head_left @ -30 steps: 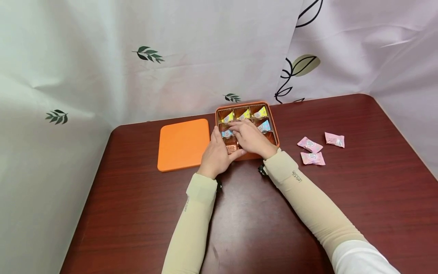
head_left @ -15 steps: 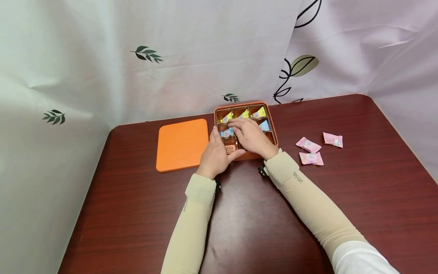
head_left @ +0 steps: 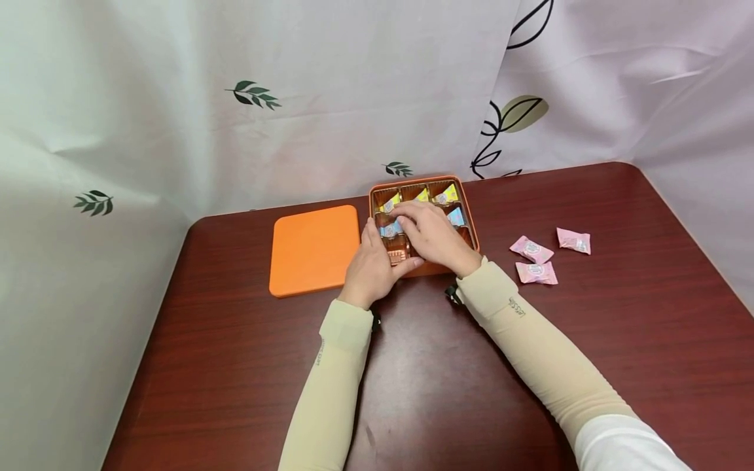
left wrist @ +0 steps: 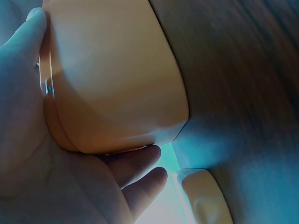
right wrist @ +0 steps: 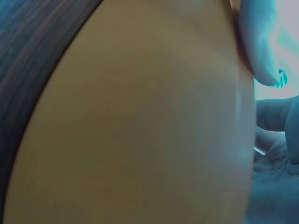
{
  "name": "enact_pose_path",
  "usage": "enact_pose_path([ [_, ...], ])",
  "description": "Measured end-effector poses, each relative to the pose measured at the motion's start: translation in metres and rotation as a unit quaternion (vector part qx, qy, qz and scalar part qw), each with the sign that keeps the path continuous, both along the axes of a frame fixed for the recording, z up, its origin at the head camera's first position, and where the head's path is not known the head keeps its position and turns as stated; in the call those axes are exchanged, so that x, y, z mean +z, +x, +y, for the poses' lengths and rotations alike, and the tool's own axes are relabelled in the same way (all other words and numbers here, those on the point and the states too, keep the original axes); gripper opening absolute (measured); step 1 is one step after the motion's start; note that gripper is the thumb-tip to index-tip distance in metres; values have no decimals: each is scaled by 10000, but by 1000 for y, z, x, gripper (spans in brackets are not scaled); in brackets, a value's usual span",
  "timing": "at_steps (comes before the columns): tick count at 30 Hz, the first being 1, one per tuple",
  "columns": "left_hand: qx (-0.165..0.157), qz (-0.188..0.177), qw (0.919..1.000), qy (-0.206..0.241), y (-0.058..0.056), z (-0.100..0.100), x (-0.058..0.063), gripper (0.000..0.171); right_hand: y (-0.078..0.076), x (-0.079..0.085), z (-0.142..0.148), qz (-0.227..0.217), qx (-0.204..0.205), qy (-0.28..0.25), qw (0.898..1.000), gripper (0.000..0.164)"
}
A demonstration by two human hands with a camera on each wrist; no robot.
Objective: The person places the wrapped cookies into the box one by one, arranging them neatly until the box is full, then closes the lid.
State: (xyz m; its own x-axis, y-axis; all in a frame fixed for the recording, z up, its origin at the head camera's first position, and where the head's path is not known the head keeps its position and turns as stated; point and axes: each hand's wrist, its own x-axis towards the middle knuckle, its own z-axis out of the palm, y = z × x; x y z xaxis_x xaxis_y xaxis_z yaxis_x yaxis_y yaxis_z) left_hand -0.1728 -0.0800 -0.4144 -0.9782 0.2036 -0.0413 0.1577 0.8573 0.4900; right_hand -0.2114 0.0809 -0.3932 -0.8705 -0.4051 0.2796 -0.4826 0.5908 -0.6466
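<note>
An orange box [head_left: 474, 239] with a brown divided insert stands at the table's back edge, showing yellow-wrapped candies [head_left: 446, 195] in its back row. Blue-wrapped candies [head_left: 456, 217] lie in the middle row, left and right. My left hand [head_left: 370, 269] rests around the near-left corner; in the left wrist view its thumb [left wrist: 29, 35] lies at the front rim of the box [left wrist: 117, 70] and its straight fingers touch the left side. Fingers bent, my right hand [head_left: 434, 235] reaches over the middle of the box; its fingertips and anything between them are hidden.
Left of the box lies its flat orange lid [head_left: 315, 250]. Three pink-wrapped candies [head_left: 536, 273] are on the dark red-brown table [head_left: 424, 379] to the right. A white leaf-patterned curtain [head_left: 330, 131] hangs right behind the table.
My right hand's fingers have shifted very slightly within the box, staying over the middle row. My left hand, the lid and the pink candies keep their places; the head view has shifted a little.
</note>
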Motion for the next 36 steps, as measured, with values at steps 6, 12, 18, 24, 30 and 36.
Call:
enact_pose_path([
  [6,39,81,9999,63,1,-1,-1,123,3,5,6,158,-53,-4,9999,30],
  [12,70,20,10000,-58,2,0,0,124,6,7,19,417,-147,41,9990,30],
  [18,94,5,9999,-126,1,1,-1,125,10,8,30,535,-220,46,9983,30],
  [24,78,-72,9998,-179,1,1,-1,125,16,10,40,729,-298,-56,9969,28],
  [30,85,-189,9997,-143,1,1,0,126,23,9,52,944,-425,-113,9946,26],
  [36,78,-243,9996,-117,1,1,0,125,28,5,65,1042,-478,-136,9933,25],
])
